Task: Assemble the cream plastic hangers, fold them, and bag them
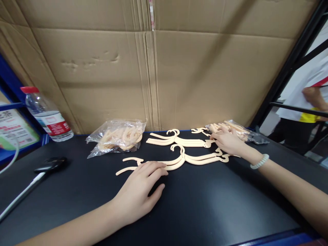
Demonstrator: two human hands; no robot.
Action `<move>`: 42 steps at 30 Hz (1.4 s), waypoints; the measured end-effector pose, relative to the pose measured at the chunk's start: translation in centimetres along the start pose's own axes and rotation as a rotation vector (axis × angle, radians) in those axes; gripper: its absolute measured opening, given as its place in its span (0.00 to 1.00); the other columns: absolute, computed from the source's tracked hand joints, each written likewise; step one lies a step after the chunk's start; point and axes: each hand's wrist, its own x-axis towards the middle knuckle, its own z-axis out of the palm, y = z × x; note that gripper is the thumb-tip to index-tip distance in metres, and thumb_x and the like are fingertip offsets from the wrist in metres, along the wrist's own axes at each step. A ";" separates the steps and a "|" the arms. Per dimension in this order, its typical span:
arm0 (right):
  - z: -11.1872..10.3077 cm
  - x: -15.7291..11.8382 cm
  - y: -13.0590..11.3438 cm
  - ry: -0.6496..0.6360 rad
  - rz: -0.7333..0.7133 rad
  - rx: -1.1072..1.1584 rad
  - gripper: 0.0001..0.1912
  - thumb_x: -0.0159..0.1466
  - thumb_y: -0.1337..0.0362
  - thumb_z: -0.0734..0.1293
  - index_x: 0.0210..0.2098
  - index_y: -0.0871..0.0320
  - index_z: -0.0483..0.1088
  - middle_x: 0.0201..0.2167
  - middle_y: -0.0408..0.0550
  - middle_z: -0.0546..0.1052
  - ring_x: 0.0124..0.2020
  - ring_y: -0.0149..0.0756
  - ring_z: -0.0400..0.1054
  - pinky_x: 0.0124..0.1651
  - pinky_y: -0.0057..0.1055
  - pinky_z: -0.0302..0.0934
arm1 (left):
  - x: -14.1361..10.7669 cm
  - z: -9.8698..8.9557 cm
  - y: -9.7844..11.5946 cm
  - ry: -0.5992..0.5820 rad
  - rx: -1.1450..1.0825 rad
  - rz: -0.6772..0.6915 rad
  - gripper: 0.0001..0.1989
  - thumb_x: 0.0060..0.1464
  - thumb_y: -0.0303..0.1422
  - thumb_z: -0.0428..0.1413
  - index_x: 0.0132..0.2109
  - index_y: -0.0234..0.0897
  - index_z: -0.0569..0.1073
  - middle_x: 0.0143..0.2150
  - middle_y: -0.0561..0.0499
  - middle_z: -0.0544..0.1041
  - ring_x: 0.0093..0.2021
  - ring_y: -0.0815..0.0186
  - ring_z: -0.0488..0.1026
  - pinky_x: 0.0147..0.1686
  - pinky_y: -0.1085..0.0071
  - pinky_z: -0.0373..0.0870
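Note:
Two rows of pale peach plastic clothes hangers lie on the black table. My left hand [140, 189] rests palm down over the left arm of the near hangers [178, 165], its fingers stretched and apart. To the right, my right hand [229, 141] reaches between the right end of the far hangers [189, 141] and a clear plastic bag of hanger arms [239, 131]. Its fingers are bent but look spread, and I see nothing held between them. Small loose hanger pieces [200, 130] lie just left of that hand. Loose arms also stick out beyond my left fingers.
Another clear bag [118, 136] holds curved peach pieces at the back left. A red-capped water bottle [51, 118] and a black device with a white cable [50, 164] stand left. Cardboard [102, 68] walls the back. A phone [260, 139] lies right; a person [302, 102] stands beyond.

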 end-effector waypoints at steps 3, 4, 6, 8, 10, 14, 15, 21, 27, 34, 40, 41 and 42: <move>0.6 0.1 -0.2 0.001 0.010 -0.044 0.21 0.60 0.74 0.54 0.42 0.56 0.75 0.47 0.57 0.76 0.58 0.59 0.58 0.55 0.66 0.42 | 0.1 -0.1 0.1 -0.005 -0.002 -0.006 0.13 0.58 0.26 0.50 0.49 0.41 0.70 0.55 0.45 0.73 0.55 0.55 0.70 0.52 0.54 0.70; 0.8 0.1 -0.2 0.003 0.010 -0.060 0.22 0.58 0.76 0.55 0.42 0.56 0.75 0.48 0.58 0.75 0.59 0.59 0.57 0.56 0.67 0.40 | 0.1 -0.1 0.1 -0.007 -0.004 -0.008 0.13 0.58 0.26 0.50 0.49 0.41 0.70 0.55 0.45 0.73 0.55 0.55 0.70 0.52 0.54 0.70; 1.2 0.1 -0.2 0.008 0.006 -0.115 0.24 0.56 0.77 0.56 0.43 0.56 0.75 0.51 0.58 0.74 0.60 0.59 0.56 0.57 0.67 0.37 | 0.1 -0.1 0.1 -0.014 -0.006 -0.016 0.13 0.58 0.26 0.50 0.49 0.40 0.70 0.55 0.45 0.73 0.55 0.55 0.70 0.52 0.54 0.70; 1.5 0.1 -0.2 0.014 -0.006 -0.191 0.25 0.55 0.77 0.56 0.46 0.56 0.74 0.54 0.59 0.72 0.60 0.58 0.56 0.58 0.66 0.37 | 0.0 -0.1 0.1 -0.020 -0.005 -0.018 0.12 0.58 0.26 0.50 0.49 0.40 0.69 0.55 0.45 0.72 0.55 0.55 0.70 0.52 0.54 0.70; 1.8 0.1 -0.2 0.013 -0.013 -0.242 0.26 0.56 0.77 0.56 0.49 0.57 0.72 0.56 0.60 0.71 0.59 0.57 0.57 0.58 0.66 0.38 | 0.0 -0.1 0.0 -0.024 -0.005 -0.019 0.12 0.58 0.26 0.50 0.49 0.41 0.69 0.55 0.45 0.72 0.55 0.55 0.69 0.53 0.53 0.70; 2.1 0.1 -0.1 0.003 0.002 -0.227 0.26 0.56 0.77 0.56 0.51 0.58 0.71 0.53 0.61 0.72 0.56 0.54 0.60 0.57 0.63 0.42 | 0.0 -0.1 0.0 -0.024 -0.008 -0.012 0.12 0.59 0.26 0.50 0.49 0.41 0.69 0.55 0.45 0.72 0.55 0.55 0.69 0.52 0.54 0.70; 2.1 0.1 0.0 0.003 0.003 -0.222 0.26 0.56 0.77 0.56 0.51 0.58 0.71 0.53 0.61 0.72 0.55 0.54 0.60 0.57 0.63 0.43 | 0.0 -0.1 0.0 -0.023 -0.008 -0.010 0.12 0.59 0.26 0.49 0.49 0.40 0.69 0.55 0.45 0.72 0.55 0.55 0.69 0.52 0.54 0.70; 2.2 0.1 0.1 -0.005 -0.012 -0.187 0.26 0.55 0.77 0.57 0.51 0.60 0.71 0.51 0.61 0.73 0.56 0.55 0.59 0.59 0.63 0.38 | 0.1 -0.1 0.0 -0.030 -0.008 -0.012 0.12 0.59 0.26 0.49 0.49 0.41 0.69 0.55 0.44 0.72 0.55 0.55 0.70 0.53 0.53 0.70; 2.1 0.3 0.4 0.011 0.024 -0.073 0.22 0.54 0.76 0.57 0.43 0.57 0.75 0.44 0.58 0.76 0.53 0.53 0.62 0.57 0.62 0.40 | 0.1 -0.2 0.0 -0.018 -0.014 -0.006 0.11 0.58 0.26 0.50 0.48 0.41 0.70 0.54 0.45 0.73 0.55 0.55 0.70 0.52 0.55 0.71; 2.1 0.8 0.5 0.087 0.101 0.091 0.22 0.59 0.73 0.55 0.43 0.56 0.76 0.41 0.54 0.78 0.51 0.50 0.66 0.56 0.54 0.47 | 0.3 -0.2 0.1 -0.019 -0.015 -0.010 0.11 0.58 0.26 0.50 0.47 0.40 0.70 0.54 0.45 0.73 0.55 0.55 0.70 0.52 0.55 0.71; 1.6 1.1 1.2 0.145 0.136 0.164 0.18 0.65 0.65 0.54 0.40 0.56 0.76 0.43 0.53 0.79 0.48 0.48 0.68 0.52 0.49 0.55 | 0.2 -0.1 0.1 -0.008 -0.026 -0.011 0.12 0.58 0.26 0.50 0.47 0.41 0.71 0.54 0.45 0.73 0.54 0.55 0.71 0.51 0.57 0.72; 1.6 1.1 1.3 0.149 0.131 0.166 0.18 0.65 0.66 0.55 0.41 0.57 0.76 0.43 0.53 0.79 0.48 0.48 0.68 0.52 0.49 0.55 | 0.2 -0.1 0.1 -0.003 -0.027 -0.009 0.12 0.58 0.26 0.50 0.47 0.41 0.71 0.54 0.45 0.73 0.54 0.55 0.71 0.51 0.57 0.72; 1.6 1.1 1.4 0.149 0.120 0.165 0.18 0.65 0.66 0.55 0.42 0.57 0.76 0.43 0.53 0.79 0.49 0.49 0.68 0.53 0.50 0.55 | 0.2 -0.1 0.1 0.000 -0.028 -0.007 0.11 0.58 0.26 0.50 0.47 0.41 0.71 0.53 0.45 0.74 0.54 0.55 0.71 0.51 0.57 0.72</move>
